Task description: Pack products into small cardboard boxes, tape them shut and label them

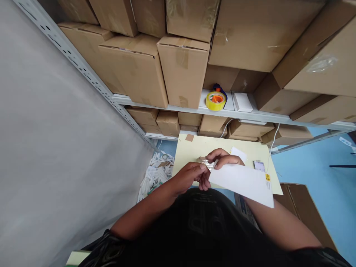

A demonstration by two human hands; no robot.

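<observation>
Right fingers (223,160) grasp the white rectangular paper sheet (243,181), best kept unbent; left fingers (205,182) curl beside its edge, their grip unclear.

Two bare hands: one left hand (194,175), one right hand (226,159). Two flat white paper pieces: a rectangular one with a yellow mark (241,181) near, another (238,152) farther off on the one pale yellow rectangular tabletop (182,159). One small brown carton (201,160). One yellow tape roll (214,105) and one white rectangular stack (243,102) on the far shelf (228,107). Brown cardboard boxes (183,74) number over ten; overlaps prevent an exact count. Two lengths of white cable (274,136) show.
</observation>
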